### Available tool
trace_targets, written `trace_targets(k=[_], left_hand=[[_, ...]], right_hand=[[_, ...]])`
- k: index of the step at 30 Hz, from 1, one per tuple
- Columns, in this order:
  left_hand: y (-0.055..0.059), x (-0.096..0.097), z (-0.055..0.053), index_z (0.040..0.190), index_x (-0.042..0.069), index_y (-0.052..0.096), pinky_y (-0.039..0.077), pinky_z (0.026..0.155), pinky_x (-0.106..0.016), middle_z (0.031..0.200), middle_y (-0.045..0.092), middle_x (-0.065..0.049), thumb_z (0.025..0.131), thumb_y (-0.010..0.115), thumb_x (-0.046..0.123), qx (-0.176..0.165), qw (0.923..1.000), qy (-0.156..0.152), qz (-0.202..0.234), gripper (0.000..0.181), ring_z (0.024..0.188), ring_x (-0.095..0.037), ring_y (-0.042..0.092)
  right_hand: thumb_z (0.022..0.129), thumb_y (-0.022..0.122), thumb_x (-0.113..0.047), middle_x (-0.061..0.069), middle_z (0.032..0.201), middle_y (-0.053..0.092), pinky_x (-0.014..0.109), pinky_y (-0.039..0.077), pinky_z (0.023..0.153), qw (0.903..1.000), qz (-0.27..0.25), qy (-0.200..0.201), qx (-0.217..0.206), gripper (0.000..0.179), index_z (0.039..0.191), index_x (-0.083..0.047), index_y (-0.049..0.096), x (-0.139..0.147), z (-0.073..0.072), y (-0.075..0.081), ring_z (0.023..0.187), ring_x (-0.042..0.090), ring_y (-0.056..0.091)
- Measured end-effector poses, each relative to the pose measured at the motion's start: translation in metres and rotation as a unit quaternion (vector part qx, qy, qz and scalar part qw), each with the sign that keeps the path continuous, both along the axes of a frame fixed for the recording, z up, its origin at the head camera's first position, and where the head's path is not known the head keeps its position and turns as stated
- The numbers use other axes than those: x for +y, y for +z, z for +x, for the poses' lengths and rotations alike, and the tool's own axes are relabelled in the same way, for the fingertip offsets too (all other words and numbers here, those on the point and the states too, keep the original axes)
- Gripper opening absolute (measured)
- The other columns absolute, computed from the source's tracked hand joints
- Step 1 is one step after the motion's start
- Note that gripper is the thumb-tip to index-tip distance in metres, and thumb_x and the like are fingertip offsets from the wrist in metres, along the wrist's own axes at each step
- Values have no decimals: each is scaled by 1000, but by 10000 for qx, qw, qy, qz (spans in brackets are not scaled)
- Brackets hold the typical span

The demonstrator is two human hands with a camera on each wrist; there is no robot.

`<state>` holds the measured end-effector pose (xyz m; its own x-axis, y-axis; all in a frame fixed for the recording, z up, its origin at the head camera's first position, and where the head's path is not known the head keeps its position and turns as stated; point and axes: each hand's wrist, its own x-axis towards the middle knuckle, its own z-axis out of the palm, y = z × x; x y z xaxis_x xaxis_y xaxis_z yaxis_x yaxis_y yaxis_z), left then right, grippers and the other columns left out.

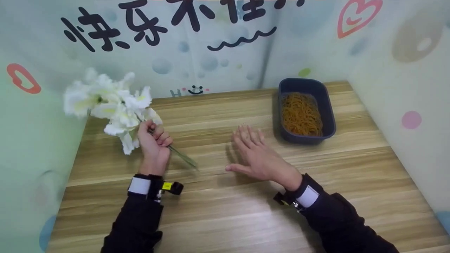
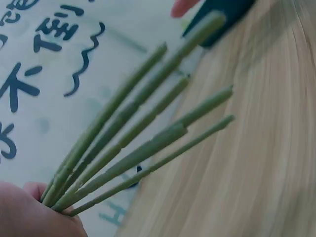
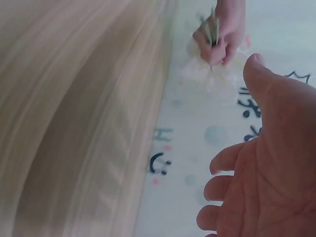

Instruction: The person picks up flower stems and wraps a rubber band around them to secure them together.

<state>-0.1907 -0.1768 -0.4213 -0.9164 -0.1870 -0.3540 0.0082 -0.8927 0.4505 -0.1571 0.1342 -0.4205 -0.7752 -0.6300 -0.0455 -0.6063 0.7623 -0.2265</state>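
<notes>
My left hand (image 1: 154, 140) grips a bunch of white artificial-looking flowers (image 1: 116, 105) by the green stems (image 1: 184, 157). The blossoms spread beyond the hand to the upper left, and the stem ends point to the lower right. In the left wrist view several cut stem ends (image 2: 148, 113) fan out from the fist. My right hand (image 1: 260, 156) is held above the table with fingers spread and thumb out, holding nothing. The right wrist view shows its palm (image 3: 276, 163) bare, with the left hand (image 3: 217, 44) and blurred flowers behind it.
A dark blue rectangular container (image 1: 328, 123) with a tangle of brown rubber bands (image 1: 301, 114) stands at the back right of the wood-grain table (image 1: 218, 218). Printed fabric walls (image 1: 211, 66) close off the back and both sides.
</notes>
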Motion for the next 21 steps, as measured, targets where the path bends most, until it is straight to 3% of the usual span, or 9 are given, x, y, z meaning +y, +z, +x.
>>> trace_targets(k=[6,13,17,21], left_hand=[[6,40,10,61,19,24,11,43,-20,54,15,6,103,41,12,989,9948,244,63,45,42,-6,17],[4,93,30,59,18,18,9,42,-21,50,17,7,102,34,11,2288,9735,57,6,46,44,-7,12],[9,113,46,61,17,17,11,42,-21,50,19,7,101,35,11,2553,9664,-299,-56,44,44,-7,14],[17,125,57,62,18,17,13,43,-20,50,21,8,101,37,13,2532,9652,-645,71,44,44,-7,16]], right_hand=[[85,47,-82,22,163,-3,53,4,123,9992,-265,290,70,118,160,-1,6,-19,11,9,151,38,-4],[79,60,-79,26,162,4,50,8,123,9985,-511,213,10,126,158,4,7,-35,18,9,152,38,1],[79,71,-70,27,162,10,49,11,123,9970,-766,99,69,124,156,7,11,-37,22,9,151,41,11],[81,78,-58,26,162,13,48,18,121,9951,-989,18,1,120,156,8,12,-33,24,8,150,39,16]])
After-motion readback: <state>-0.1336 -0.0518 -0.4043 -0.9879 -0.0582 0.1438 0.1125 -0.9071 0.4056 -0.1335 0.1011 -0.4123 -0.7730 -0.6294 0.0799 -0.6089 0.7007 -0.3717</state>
